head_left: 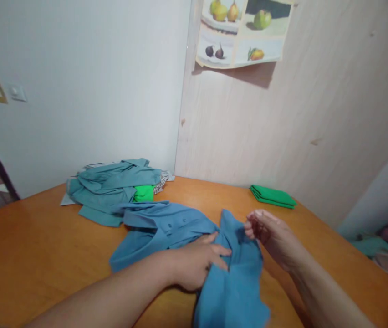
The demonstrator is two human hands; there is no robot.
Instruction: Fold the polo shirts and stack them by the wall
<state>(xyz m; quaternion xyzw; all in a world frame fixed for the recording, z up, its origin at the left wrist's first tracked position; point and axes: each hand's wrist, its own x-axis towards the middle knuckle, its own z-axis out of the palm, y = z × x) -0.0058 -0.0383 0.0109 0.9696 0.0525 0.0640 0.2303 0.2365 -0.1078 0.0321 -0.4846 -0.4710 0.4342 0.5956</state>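
Your left hand (pixel 203 263) presses flat on the one blue shirt (pixel 240 280), fingers spread; the shirt lies on the orange table (pixel 30 246). Your right hand (pixel 273 233) is at the shirt's right edge, fingers curled; you cannot tell whether they pinch fabric. One clothes pile (pixel 112 180) crowds the shirt's far left end; one folded green cloth (pixel 273 196) sits beyond it, to the right. Two buttons (pixel 170 226) show on the shirt.

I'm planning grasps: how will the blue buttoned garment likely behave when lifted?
The blue garment is probably floppy, judging by its loose creases. Its thin-looking edges suggest it's light. Spread wide, it may drag across the table.
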